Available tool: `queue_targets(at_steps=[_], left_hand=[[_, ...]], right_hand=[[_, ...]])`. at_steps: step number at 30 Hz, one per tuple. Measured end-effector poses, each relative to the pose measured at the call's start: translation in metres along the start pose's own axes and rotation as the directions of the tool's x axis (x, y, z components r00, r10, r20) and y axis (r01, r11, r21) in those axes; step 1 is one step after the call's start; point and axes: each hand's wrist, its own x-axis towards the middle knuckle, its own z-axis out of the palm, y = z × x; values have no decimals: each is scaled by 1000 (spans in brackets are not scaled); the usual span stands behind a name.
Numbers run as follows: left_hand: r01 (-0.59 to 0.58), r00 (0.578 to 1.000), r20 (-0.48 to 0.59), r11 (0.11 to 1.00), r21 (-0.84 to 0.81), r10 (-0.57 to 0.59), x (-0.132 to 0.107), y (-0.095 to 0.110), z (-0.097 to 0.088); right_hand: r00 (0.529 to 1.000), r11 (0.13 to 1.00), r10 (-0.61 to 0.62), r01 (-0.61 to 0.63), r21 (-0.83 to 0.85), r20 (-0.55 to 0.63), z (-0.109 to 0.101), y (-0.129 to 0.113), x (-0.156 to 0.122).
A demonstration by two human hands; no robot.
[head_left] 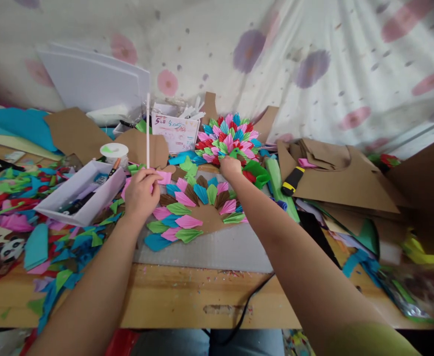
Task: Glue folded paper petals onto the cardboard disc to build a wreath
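My left hand is closed, fingers curled, at the left side of a brown cardboard piece edged with pleated pink, green, blue and brown paper petals. A long thin white stick rises upright from its fingers; what lies under the palm is hidden. Pink crepe paper shows beside these fingers. My right hand reaches past the petals, fingers curled and their tips hidden. It is at the lower edge of a dense multicoloured petal piece, close to green crepe paper.
A grey board lies under the petal work. On the left are a white tray with pens, a ribbon spool and paper scraps. A white box stands behind. Cardboard sheets and a yellow-black cutter lie right.
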Motion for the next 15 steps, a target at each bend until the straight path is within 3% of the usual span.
queue_targets(at_steps=[3, 7, 15], left_hand=[[11, 1000, -4, 1000, -3, -11, 0, 0, 0], [-1, 1000, -12, 1000, -18, 1, 0, 0, 1], [13, 1000, -10, 999, -48, -14, 0, 1, 2]], right_hand=[[997, 1000, 11, -12, -14, -79, 0, 5, 0], [997, 999, -25, 27, 20, -77, -3, 12, -5], [999, 949, 32, -23, 314, -25, -14, 13, -7]])
